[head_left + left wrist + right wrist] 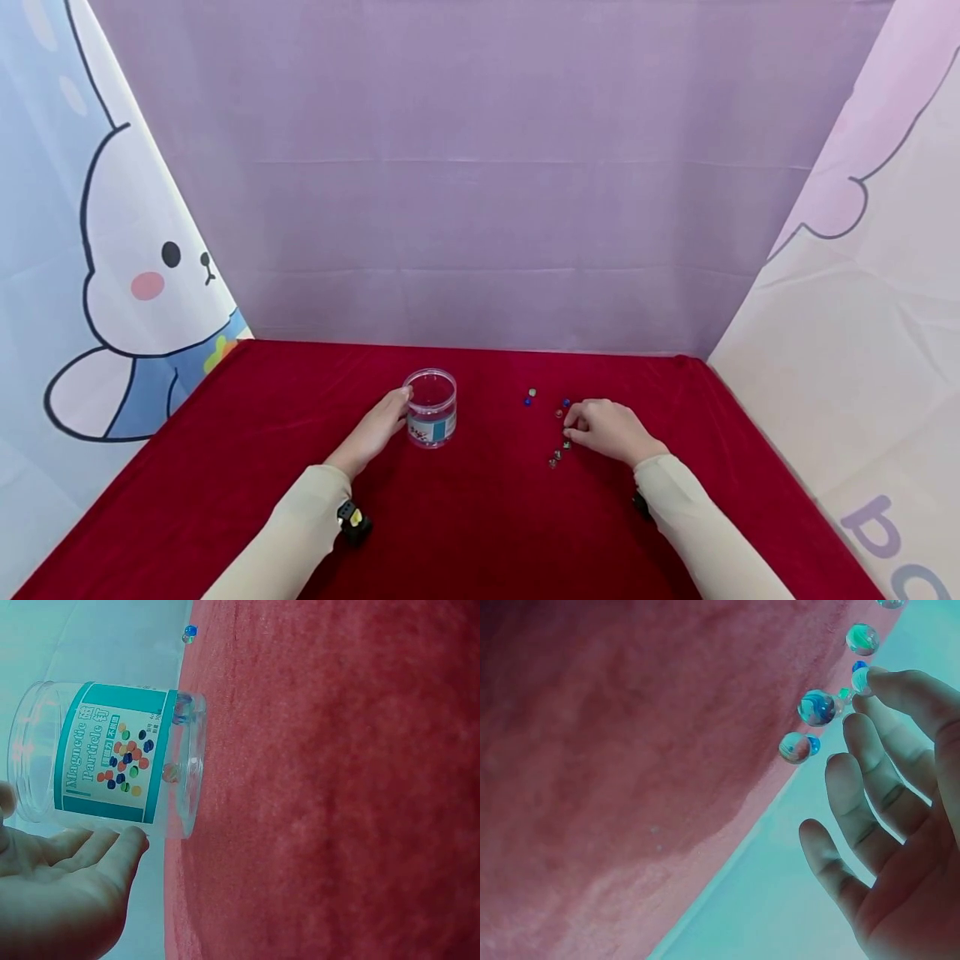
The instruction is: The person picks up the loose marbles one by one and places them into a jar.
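Observation:
My left hand (375, 425) holds a clear plastic jar (431, 400) at its left side, thumb by the rim and fingers along the wall. The jar stands upright and lidless on the red cloth, and its teal-and-white label (116, 754) reads "Magnetic Particle". Through its clear lower wall show a bluish and an amber round shape. Over the cloth to the right, my right hand (607, 429) pinches a small pale glass marble (861, 680) between thumb and index finger, the other fingers spread loosely. Swirled glass marbles lie beside it, among them a green one (862, 639) and a blue one (816, 708).
Two marbles, a green one (532, 392) and a blue one (528, 402), lie between jar and right hand. Several more form a loose line left of the right hand. Red cloth (480, 525) covers the table; a purple curtain (480, 183) hangs behind, with printed sheets at both sides.

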Available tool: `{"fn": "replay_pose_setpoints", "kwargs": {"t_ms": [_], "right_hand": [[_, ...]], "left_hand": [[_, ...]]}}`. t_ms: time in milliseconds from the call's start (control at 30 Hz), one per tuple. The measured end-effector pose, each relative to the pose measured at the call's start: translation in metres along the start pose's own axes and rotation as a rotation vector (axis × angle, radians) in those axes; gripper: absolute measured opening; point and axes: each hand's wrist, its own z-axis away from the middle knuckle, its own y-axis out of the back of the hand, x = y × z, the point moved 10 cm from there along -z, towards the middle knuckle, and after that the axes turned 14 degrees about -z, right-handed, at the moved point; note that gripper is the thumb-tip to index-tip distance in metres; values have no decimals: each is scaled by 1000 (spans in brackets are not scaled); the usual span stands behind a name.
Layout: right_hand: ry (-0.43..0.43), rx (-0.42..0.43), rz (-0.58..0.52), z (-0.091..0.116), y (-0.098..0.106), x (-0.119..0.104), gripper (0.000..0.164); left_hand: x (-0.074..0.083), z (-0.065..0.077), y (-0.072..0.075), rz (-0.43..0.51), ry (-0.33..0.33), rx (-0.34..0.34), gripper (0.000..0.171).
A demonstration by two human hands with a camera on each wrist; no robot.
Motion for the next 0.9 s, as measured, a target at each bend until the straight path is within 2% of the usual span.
{"fn": "replay_pose_setpoints", "kwargs": {"t_ms": [233, 500, 900], "right_hand": [[51, 22, 11, -2, 1, -2, 10], [55, 49, 9, -5, 2, -2, 10], [105, 70, 20, -7, -1, -5, 10]], "left_hand": [[-3, -1, -1, -8, 4, 1, 63], [-6, -3, -3, -18, 6, -4, 64], [-10, -6, -8, -26, 12, -2, 63]]}}
